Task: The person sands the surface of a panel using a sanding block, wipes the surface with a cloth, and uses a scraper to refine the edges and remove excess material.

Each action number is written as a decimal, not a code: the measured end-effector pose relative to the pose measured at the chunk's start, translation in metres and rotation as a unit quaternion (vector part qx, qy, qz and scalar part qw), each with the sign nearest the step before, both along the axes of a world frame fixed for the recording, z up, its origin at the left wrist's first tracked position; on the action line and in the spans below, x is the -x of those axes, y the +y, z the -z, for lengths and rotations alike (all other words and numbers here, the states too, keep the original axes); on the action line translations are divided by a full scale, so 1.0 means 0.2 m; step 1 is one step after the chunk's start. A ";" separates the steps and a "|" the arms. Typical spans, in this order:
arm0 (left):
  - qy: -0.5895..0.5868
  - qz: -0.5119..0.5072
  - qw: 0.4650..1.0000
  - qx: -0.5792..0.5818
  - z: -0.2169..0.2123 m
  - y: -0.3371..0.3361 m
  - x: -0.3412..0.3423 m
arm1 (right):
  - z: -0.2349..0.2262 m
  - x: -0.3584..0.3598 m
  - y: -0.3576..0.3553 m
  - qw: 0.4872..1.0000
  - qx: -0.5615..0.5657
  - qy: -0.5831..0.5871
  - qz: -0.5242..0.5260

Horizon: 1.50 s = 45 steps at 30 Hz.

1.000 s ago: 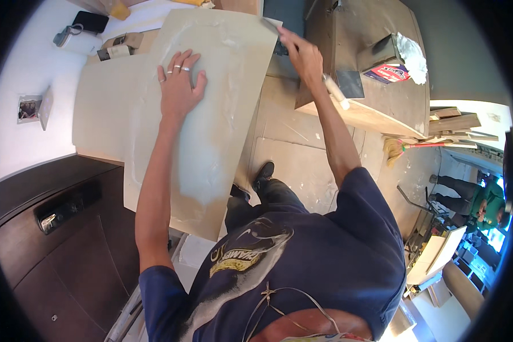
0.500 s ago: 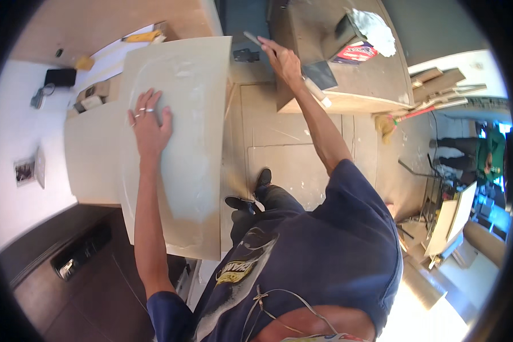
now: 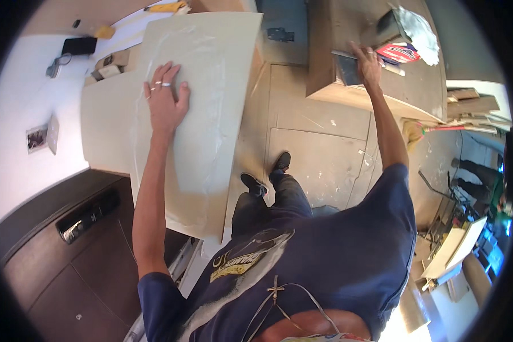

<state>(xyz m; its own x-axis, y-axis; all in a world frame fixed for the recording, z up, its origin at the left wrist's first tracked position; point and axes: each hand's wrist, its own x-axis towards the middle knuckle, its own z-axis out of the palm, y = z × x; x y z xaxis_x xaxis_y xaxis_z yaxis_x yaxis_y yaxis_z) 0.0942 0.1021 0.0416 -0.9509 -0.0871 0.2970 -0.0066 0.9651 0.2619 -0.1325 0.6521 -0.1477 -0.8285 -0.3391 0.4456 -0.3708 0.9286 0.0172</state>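
Note:
My left hand (image 3: 165, 101) lies flat with fingers spread on a large beige tile (image 3: 211, 114), which carries pale smears and leans over a second beige slab (image 3: 102, 125). Two rings show on its fingers. My right hand (image 3: 369, 61) reaches out to the right over a wooden box (image 3: 382, 94). It is closed on a flat metal trowel (image 3: 345, 67), whose blade rests on the top of the box.
On the box sit a crumpled shiny bag (image 3: 410, 25) and a red and white packet (image 3: 399, 52). A broom (image 3: 433, 130) lies right of it. Dark cabinets (image 3: 68, 251) stand lower left. Another person's legs (image 3: 473, 176) show at far right. My shoes (image 3: 268, 174) stand on floor tiles.
My right hand has swung with the trowel from the tile's upper right corner over to the wooden box. My left hand stays pressed on the tile.

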 end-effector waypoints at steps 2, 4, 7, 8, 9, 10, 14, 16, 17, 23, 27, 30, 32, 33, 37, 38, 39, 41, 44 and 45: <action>0.001 -0.007 1.000 -0.005 -0.01 0.00 -0.01 | -0.01 -0.09 -0.18 0.991 0.078 0.083 0.067; -0.002 -0.019 1.000 0.001 -0.01 -0.02 -0.05 | -0.17 -0.33 -0.56 0.974 0.226 -0.003 0.001; -0.001 -0.011 1.000 -0.001 0.00 0.00 -0.02 | -0.45 -0.79 -1.17 0.908 0.363 -0.045 -0.203; 0.000 -0.010 1.000 -0.002 0.01 0.00 -0.02 | -0.57 -0.94 -1.35 0.866 0.418 -0.088 -0.261; 0.000 -0.008 1.000 -0.001 0.02 0.00 -0.02 | -0.68 -1.08 -1.53 0.817 0.468 -0.132 -0.311; 0.000 -0.008 1.000 0.002 0.03 -0.01 -0.02 | -0.72 -1.11 -1.62 0.826 0.447 -0.080 -0.335; 0.009 -0.025 0.999 0.023 0.05 -0.08 -0.09 | -0.72 -0.77 -1.72 0.875 0.430 -0.031 -0.222; 0.000 -0.039 0.999 0.018 0.03 -0.06 -0.15 | -0.61 -0.40 -1.77 0.879 0.415 -0.012 -0.234; 0.005 -0.030 0.999 0.017 -0.01 -0.05 -0.10 | -0.58 -0.16 -1.75 0.870 0.431 -0.022 -0.237; 0.001 -0.034 0.999 0.015 0.02 -0.09 -0.14 | -0.67 0.15 -1.73 0.895 0.416 -0.126 -0.095; 0.016 -0.005 1.000 0.005 0.01 -0.02 -0.03 | -0.45 0.01 -1.71 0.839 0.510 -0.190 -0.018; 0.022 0.004 1.000 0.006 0.05 -0.03 -0.02 | -0.35 -0.19 -1.73 0.819 0.535 -0.204 -0.028; 0.032 0.024 0.999 -0.001 0.06 0.03 0.04 | -0.29 -0.36 -1.67 0.789 0.591 -0.164 -0.040; 0.032 0.034 0.999 -0.004 0.08 0.07 0.06 | -0.25 -0.50 -1.66 0.753 0.643 -0.133 -0.043; 0.037 -0.005 0.999 0.012 0.08 -0.11 -0.08 | -0.68 -1.39 -1.80 0.697 0.653 -0.277 -0.110; 0.040 0.001 0.999 0.012 0.08 -0.10 -0.07 | -0.72 -1.56 -1.80 0.689 0.659 -0.287 -0.096; 0.036 0.003 0.999 0.004 0.08 -0.09 -0.06 | -0.76 -1.72 -1.79 0.682 0.664 -0.295 -0.080; 0.027 0.003 1.000 -0.012 0.06 -0.07 -0.07 | -0.81 -2.04 -1.79 0.670 0.664 -0.327 -0.054; 0.018 0.010 0.999 -0.028 0.07 -0.07 -0.06 | -0.83 -2.52 -1.79 0.684 0.641 -0.347 -0.034; 0.014 0.020 0.999 -0.030 0.08 -0.07 -0.07 | -0.86 -2.69 -1.79 0.685 0.634 -0.357 -0.028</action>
<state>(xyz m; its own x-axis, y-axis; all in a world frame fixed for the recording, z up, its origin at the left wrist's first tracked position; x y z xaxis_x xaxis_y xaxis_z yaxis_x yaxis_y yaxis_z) 0.1082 0.0889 0.0246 -0.9455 -0.0669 0.3186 0.0407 0.9467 0.3196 0.4053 0.2947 0.0234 -0.9903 -0.0956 -0.1009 0.1001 0.0132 -0.9949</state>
